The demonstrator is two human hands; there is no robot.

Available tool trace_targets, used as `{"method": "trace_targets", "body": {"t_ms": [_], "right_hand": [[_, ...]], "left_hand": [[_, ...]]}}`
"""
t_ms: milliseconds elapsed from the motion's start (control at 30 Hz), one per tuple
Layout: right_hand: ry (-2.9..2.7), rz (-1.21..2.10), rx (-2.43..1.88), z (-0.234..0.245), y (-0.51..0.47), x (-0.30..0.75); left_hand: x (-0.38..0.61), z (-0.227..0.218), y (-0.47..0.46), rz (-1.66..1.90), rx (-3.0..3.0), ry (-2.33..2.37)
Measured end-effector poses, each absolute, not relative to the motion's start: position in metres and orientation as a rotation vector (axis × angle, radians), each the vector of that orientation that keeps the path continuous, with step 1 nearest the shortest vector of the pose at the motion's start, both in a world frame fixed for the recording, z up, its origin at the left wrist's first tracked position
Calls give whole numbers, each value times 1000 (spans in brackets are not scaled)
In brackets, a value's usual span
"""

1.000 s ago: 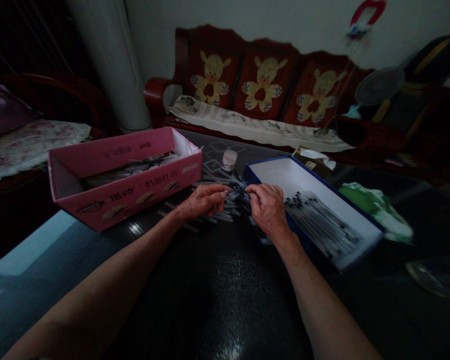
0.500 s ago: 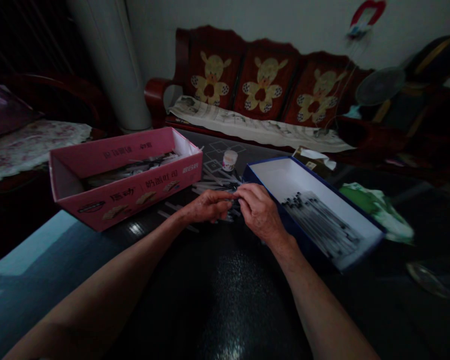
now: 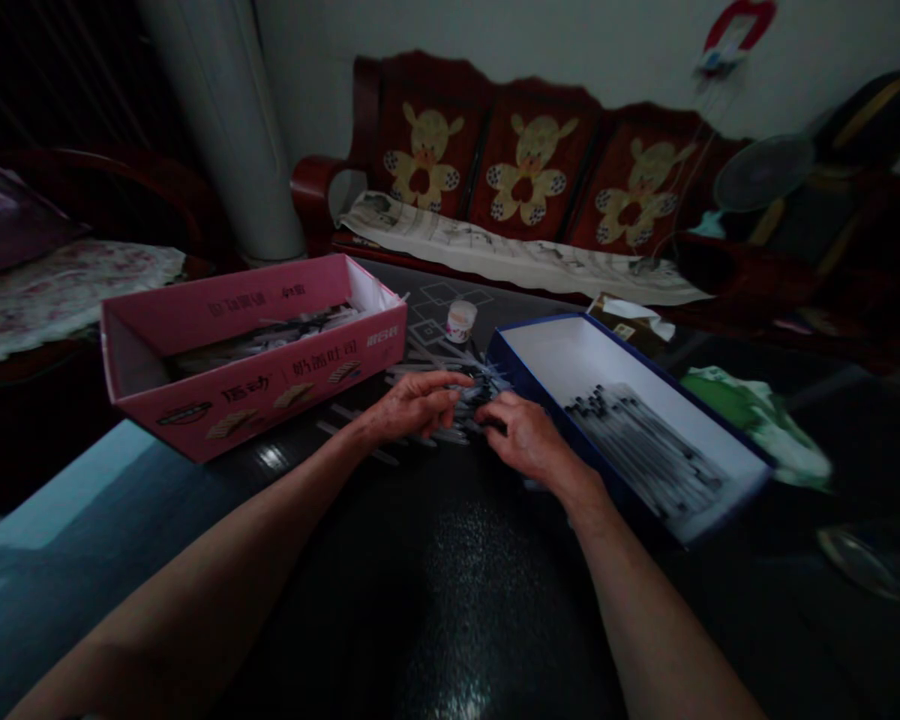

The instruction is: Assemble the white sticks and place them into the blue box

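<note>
Over a loose pile of thin translucent tubes [image 3: 450,436], some with dark parts, my two hands work slightly apart. My left hand [image 3: 414,405] reaches in from the left with its index finger stretched out; the other fingers are curled in, and what they hold is hidden. At the pile's right side, my right hand [image 3: 523,432] has thumb and fingertips drawn together low among the tubes. Whatever lies between them is too dark to name. Similar tubes with black ends [image 3: 637,450] lie in rows inside the blue-edged white box [image 3: 562,345] on the right.
A pink carton [image 3: 300,375] holding more thin pieces stands on the left of the dark table [image 3: 390,590]. Behind the pile is a small jar [image 3: 461,322]. A green and white plastic packet [image 3: 757,425] lies past the box. A wooden sofa [image 3: 487,170] stands behind.
My right hand has come away from the left fingertips, moving slightly down and to the right into the pile. My left hand has barely moved; its index finger now points out over the tubes.
</note>
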State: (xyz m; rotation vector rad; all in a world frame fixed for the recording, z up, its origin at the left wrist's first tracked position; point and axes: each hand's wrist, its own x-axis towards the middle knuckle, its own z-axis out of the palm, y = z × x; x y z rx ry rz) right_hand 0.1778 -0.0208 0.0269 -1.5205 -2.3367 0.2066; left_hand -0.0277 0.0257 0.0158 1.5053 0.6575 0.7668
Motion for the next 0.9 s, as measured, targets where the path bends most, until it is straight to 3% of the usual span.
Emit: {"method": "trace_targets", "body": {"t_ms": [267, 533, 700, 900], "right_hand": [[-2416, 197, -1527, 29, -25, 169], [-1663, 757, -1338, 20, -16, 165], [-1667, 590, -1251, 23, -16, 166], [-1571, 746, -1259, 19, -16, 164]], "left_hand": [[-28, 14, 26, 750, 1503, 676], [-27, 11, 27, 721, 1534, 630], [-25, 12, 25, 701, 1555, 639], [-26, 13, 25, 671, 1578, 623]]}}
